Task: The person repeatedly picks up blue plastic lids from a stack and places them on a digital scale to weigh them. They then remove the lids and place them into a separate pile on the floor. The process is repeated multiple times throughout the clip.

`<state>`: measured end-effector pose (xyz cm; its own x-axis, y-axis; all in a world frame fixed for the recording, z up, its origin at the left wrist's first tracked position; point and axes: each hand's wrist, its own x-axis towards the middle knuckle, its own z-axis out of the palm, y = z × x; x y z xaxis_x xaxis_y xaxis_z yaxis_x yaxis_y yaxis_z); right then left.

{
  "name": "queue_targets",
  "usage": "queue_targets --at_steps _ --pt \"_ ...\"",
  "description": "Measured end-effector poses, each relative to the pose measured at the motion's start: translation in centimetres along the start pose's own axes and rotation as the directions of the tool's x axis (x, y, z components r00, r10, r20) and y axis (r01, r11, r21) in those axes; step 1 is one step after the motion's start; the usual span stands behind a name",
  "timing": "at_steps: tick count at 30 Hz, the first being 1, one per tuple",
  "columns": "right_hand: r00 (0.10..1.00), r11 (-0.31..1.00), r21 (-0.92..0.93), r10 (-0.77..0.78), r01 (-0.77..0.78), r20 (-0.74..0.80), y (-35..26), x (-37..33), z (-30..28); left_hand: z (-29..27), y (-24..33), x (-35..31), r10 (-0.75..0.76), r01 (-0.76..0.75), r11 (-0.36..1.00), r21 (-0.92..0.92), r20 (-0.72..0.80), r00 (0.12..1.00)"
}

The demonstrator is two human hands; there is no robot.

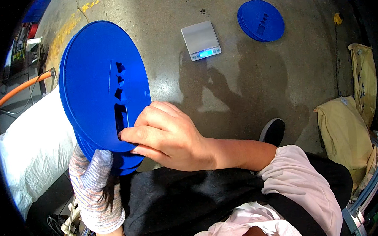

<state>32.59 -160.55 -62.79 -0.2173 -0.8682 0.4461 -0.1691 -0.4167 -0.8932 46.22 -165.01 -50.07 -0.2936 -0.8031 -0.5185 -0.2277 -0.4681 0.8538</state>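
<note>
A stack of blue round discs (94,50) with cut-out slots is held up in front of me, tilted toward me. My left hand (95,175), in a knitted striped glove, grips the stack's lower left edge with the thumb over the front. My bare right hand (166,136) pinches the top disc near its lower right edge, with the index fingertip at the long slot and other fingers at the rim. The lower discs are fanned out slightly below the top one. The far side of the stack and the left fingers behind it are hidden.
On the concrete floor stands a small silver scale (201,38) with a lit display. More blue discs (261,20) lie to its right. Tan sacks (343,126) lean at the right, a white sack (39,144) lies at the left, near an orange hose (25,88).
</note>
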Motion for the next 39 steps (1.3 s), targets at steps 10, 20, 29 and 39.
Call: queue_targets --at_steps 10,20,29,39 --pt "1.000 1.000 0.000 -0.019 0.019 0.003 0.2 0.0 -0.2 0.8 0.2 0.1 -0.030 0.029 0.999 -0.015 -0.069 0.997" --pt "0.998 0.998 0.006 -0.054 0.055 -0.033 0.4 0.1 -0.3 1.1 0.1 -0.1 -0.002 0.002 1.000 -0.003 -0.134 0.991" --pt "0.967 0.906 -0.356 -0.254 0.228 -0.027 4.2 1.5 -5.3 -2.1 -0.9 0.2 0.048 -0.041 0.996 0.076 -0.089 0.995" --pt "0.969 0.669 -0.707 -0.226 0.231 0.103 8.8 4.2 -15.0 -0.4 -0.6 0.4 0.035 -0.037 0.999 -0.014 -0.149 0.988"
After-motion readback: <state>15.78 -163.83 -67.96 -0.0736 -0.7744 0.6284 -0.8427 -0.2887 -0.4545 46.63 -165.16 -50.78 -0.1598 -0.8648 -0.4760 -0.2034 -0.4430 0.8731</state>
